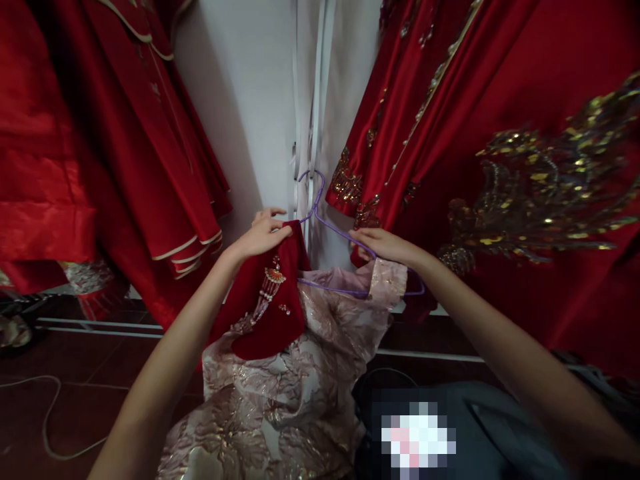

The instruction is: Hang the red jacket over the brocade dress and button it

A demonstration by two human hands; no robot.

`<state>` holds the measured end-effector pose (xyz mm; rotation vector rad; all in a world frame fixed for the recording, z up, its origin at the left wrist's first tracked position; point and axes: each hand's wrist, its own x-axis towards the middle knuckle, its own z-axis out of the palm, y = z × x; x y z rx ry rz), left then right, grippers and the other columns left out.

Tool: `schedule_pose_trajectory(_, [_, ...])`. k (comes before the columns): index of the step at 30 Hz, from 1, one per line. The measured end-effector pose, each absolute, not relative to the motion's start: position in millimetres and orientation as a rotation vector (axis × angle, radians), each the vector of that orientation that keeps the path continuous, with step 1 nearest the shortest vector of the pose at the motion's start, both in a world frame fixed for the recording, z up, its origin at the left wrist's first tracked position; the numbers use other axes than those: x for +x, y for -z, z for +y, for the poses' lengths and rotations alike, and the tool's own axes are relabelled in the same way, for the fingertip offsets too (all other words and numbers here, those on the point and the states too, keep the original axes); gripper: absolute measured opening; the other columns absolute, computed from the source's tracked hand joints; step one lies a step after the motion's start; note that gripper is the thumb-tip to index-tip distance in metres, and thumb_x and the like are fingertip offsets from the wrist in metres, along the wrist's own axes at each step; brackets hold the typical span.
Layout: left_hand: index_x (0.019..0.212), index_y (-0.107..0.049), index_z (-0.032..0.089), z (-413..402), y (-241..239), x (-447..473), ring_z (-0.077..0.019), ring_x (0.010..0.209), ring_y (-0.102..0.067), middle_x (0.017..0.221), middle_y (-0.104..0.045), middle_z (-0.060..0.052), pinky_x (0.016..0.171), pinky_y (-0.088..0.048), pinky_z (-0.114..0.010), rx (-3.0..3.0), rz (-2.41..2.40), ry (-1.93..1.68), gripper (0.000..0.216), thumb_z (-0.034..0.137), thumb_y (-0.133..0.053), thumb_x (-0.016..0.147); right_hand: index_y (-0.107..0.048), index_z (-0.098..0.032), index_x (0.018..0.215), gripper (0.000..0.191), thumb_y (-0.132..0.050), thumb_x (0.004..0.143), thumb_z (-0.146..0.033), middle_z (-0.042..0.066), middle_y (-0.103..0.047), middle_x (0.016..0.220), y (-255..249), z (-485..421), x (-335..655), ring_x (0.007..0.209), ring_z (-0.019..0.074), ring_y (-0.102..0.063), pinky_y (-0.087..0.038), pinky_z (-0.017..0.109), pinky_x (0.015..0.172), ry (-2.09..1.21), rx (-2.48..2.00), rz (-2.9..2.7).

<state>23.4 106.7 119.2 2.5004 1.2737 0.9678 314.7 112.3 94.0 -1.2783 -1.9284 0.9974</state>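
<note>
A pale pink brocade dress with gold thread hangs on a purple wire hanger in front of me. A red garment with beaded tassel embroidery drapes over the hanger's left side and covers part of the dress. My left hand is closed on the red cloth near the hanger's left shoulder. Pinched in my right hand is the right arm of the hanger, just above the dress strap. The hanger's hook stands up beside white vertical straps.
Red garments with cream piping hang at the left. More red garments with gold beads and sequins hang at the right. A pale rail runs low across the dark tiled floor, where a white cable lies.
</note>
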Motion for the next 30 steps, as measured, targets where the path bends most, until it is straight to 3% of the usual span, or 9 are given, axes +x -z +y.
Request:
schedule_pose_trajectory(5, [0.063,-0.055,0.015,122.9,-108.9,4.6,-0.0102,0.058,-0.043,0.063,-0.05,0.002,0.058,-0.033,-0.024,2.455,1.215,-0.881,0.032,0.039,-0.041,0.078,-0.061,-0.018,0.066,0.029,-0.066,0.069,-0.047,-0.002,-0.057,0.056,-94.8,143.1,291.4,0.046,0.0081,-0.045,-0.036,0.022,0.046,-1.175,-1.144,-2.393])
schedule_pose_trajectory(8, [0.058,-0.052,0.015,127.8,-106.3,0.9,-0.0093,0.051,-0.039,0.055,-0.046,0.003,0.051,-0.03,-0.023,2.248,1.201,-0.878,0.032,0.039,-0.041,0.075,-0.069,-0.02,0.081,0.026,-0.067,0.069,-0.043,0.002,-0.067,0.083,-88.4,140.7,270.9,0.072,0.0122,-0.058,-0.045,0.025,0.065,-1.302,-0.95,-2.449])
schedule_pose_trajectory(11, [0.054,-0.049,0.015,128.1,-109.3,0.0,-0.0088,0.047,-0.035,0.049,-0.043,0.004,0.047,-0.027,-0.023,2.067,1.141,-0.842,0.028,0.036,-0.041,0.072,-0.068,-0.022,0.098,0.034,-0.064,0.071,-0.044,0.003,-0.064,0.107,-81.2,135.5,258.3,0.097,0.0151,-0.057,-0.044,0.029,0.084,-1.411,-0.836,-2.412])
schedule_pose_trajectory(15, [0.052,-0.044,0.016,125.0,-111.8,0.6,-0.0076,0.046,-0.031,0.049,-0.041,0.003,0.045,-0.024,-0.022,1.939,1.043,-0.851,0.024,0.033,-0.045,0.069,-0.07,-0.021,0.091,0.03,-0.067,0.07,-0.042,0.003,-0.063,0.105,-83.0,132.2,253.9,0.105,0.0171,-0.053,-0.035,0.032,0.097,-1.201,-0.74,-2.445])
schedule_pose_trajectory(17, [0.053,-0.045,0.016,124.3,-109.2,1.4,-0.0072,0.045,-0.03,0.049,-0.041,0.003,0.044,-0.023,-0.021,1.867,1.05,-0.86,0.023,0.033,-0.046,0.068,-0.069,-0.021,0.091,0.03,-0.065,0.071,-0.043,0.003,-0.062,0.106,-84.0,129.9,252.4,0.11,0.0173,-0.05,-0.033,0.032,0.098,-1.284,-0.737,-2.448])
schedule_pose_trajectory(19, [0.054,-0.045,0.016,124.2,-105.3,2.0,-0.0071,0.044,-0.03,0.049,-0.041,0.003,0.043,-0.022,-0.021,1.81,1.056,-0.874,0.022,0.032,-0.046,0.069,-0.067,-0.019,0.092,0.033,-0.062,0.073,-0.046,0.004,-0.062,0.105,-80.0,127.8,249.4,0.109,0.017,-0.051,-0.036,0.031,0.095,-1.484,-0.766,-2.42])
schedule_pose_trajectory(22, [0.055,-0.045,0.016,123.2,-101.5,2.0,-0.0074,0.046,-0.032,0.051,-0.042,0.003,0.045,-0.024,-0.022,1.802,1.032,-0.919,0.021,0.03,-0.045,0.07,-0.06,-0.017,0.088,0.035,-0.063,0.069,-0.046,0.003,-0.063,0.093,-67.9,129.8,245.5,0.092,0.0159,-0.057,-0.043,0.031,0.084,-1.566,-0.878,-2.293])
schedule_pose_trajectory(25, [0.055,-0.045,0.016,118.6,-101.5,2.2,-0.0078,0.047,-0.032,0.052,-0.043,0.003,0.046,-0.025,-0.022,1.865,1.009,-0.904,0.023,0.032,-0.044,0.072,-0.051,-0.019,0.087,0.035,-0.066,0.064,-0.041,0.0,-0.061,0.083,-64.9,135.9,250.0,0.076,0.0146,-0.057,-0.046,0.03,0.071,-1.244,-1.007,-2.261])
schedule_pose_trajectory(30, [0.053,-0.043,0.015,114.5,-96.7,10.0,-0.0078,0.054,-0.035,0.058,-0.042,0.003,0.052,-0.028,-0.022,2.071,0.949,-1.015,0.025,0.031,-0.043,0.073,-0.046,-0.022,0.095,0.035,-0.065,0.066,-0.026,-0.002,-0.056,0.07,-97.0,134.2,280.0,0.062,0.0158,-0.052,-0.041,0.03,0.061,-0.062,-1.369,-2.092])
